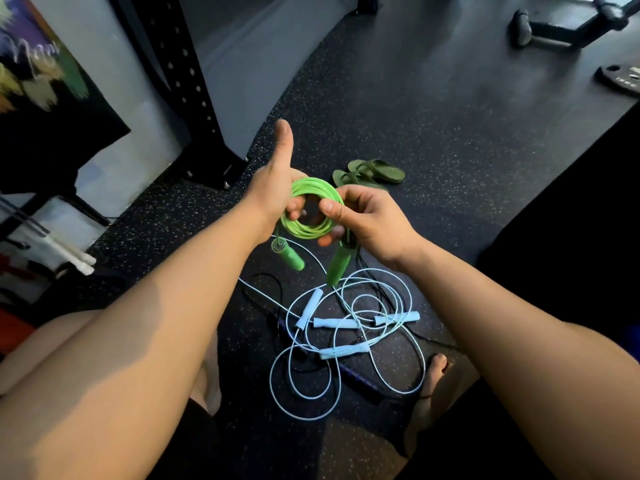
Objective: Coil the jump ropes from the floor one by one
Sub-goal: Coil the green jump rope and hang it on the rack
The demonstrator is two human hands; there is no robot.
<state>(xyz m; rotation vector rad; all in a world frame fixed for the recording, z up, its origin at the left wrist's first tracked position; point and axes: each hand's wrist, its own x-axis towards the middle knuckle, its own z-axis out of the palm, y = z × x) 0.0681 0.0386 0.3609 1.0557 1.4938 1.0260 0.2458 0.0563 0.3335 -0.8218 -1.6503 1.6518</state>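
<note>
A: Hands?

B: Both on the green jump rope (pixel 304 231). The left hand (pixel 273 188) has its fingers curled through the coil from the left, thumb sticking straight up. The right hand (pixel 367 216) pinches the coil's right edge between thumb and curled fingers.

A: Rope state?

B: Wound into a tight round coil, held in the air between the hands above the floor (pixel 433 116). Both green handles (pixel 291 258) hang below it, one under each hand. The right one is longer in view and tilted.

A: Below that?

B: The white ropes (pixel 346 351) lie tangled on the floor right under the hands. Loose overlapping loops, four pale handles in the middle of the pile. A black cord (pixel 277 289) runs through the same tangle, and I can't tell where it ends. A bare foot (pixel 429 393) sits at the pile's right edge.

A: Further out?

B: Green flip-flops (pixel 370 173) are on the floor just beyond the hands. A black rack upright (pixel 194 81) stands far left, bolted down. A weight plate (pixel 620 77) lies far right.
</note>
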